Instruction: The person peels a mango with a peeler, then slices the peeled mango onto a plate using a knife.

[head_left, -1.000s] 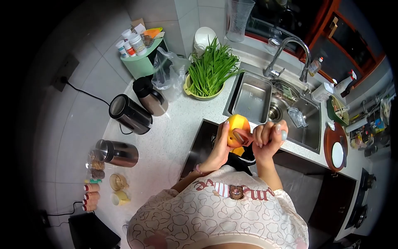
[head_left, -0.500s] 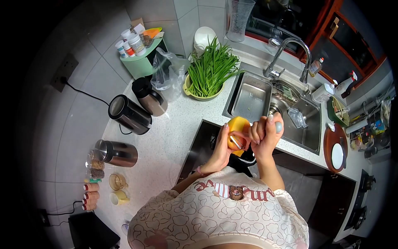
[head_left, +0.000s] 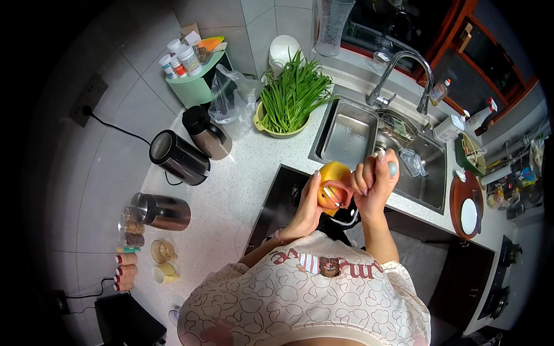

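Observation:
My left hand (head_left: pixel 307 209) is closed around a smooth yellow-orange fruit (head_left: pixel 333 172) that looks like a mango, gripping it from its left side. Wrapped in the fist of my right hand (head_left: pixel 375 183) is a peeler (head_left: pixel 340 185) with a pinkish Y-shaped head and a pale blue-grey handle end. The metal blade of the peeler lies against the near face of the fruit. Both hands are in front of my chest, close to the counter edge by the sink. The fruit's underside and most of the peeler's handle are hidden.
Beyond my hands is a steel sink (head_left: pixel 424 187) with a faucet (head_left: pixel 412 57), a perforated tray (head_left: pixel 349 135) and a plastic bag. Green leafy stalks (head_left: pixel 291 98) fill a colander on the counter. Kettles (head_left: pixel 180 158), cups (head_left: pixel 164 273) and jars stand to the left. A round brown board (head_left: pixel 461 196) lies right.
My right hand and the peeler have shifted slightly to the right and up. The peeler's head is now tilted differently on the fruit, which my left hand still holds.

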A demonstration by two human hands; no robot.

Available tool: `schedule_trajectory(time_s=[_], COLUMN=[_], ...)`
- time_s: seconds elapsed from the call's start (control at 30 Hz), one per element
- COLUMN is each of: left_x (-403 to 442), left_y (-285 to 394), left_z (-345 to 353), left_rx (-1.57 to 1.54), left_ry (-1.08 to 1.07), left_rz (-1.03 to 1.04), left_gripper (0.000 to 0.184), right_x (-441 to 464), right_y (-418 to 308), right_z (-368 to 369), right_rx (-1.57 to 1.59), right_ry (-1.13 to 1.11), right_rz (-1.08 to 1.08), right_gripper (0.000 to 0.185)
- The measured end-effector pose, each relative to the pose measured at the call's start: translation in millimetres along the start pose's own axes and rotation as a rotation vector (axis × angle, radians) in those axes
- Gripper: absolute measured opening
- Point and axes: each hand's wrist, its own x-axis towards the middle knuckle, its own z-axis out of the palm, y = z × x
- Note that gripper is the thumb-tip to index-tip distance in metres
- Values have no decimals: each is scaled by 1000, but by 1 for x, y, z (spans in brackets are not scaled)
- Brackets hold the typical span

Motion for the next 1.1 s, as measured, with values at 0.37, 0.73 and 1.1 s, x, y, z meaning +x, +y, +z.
schedule_trajectory(time_s=[0.37, 0.73, 1.1], left_x=[0, 3, 2], left_y=[0, -9, -7], left_z=[2, -8, -5], left_rx=[-24, -79, -79], left_ry=[-36, -16, -6], left_rz=[-9, -56, -45], left_gripper=[63, 64, 61], right_x=[7, 14, 21], right_y=[-5, -6, -9], right_z=[-1, -6, -11], right_rx=[20, 38, 81], right_ry=[35, 15, 44], right_rz=[10, 26, 55], right_gripper=[25, 24, 24])
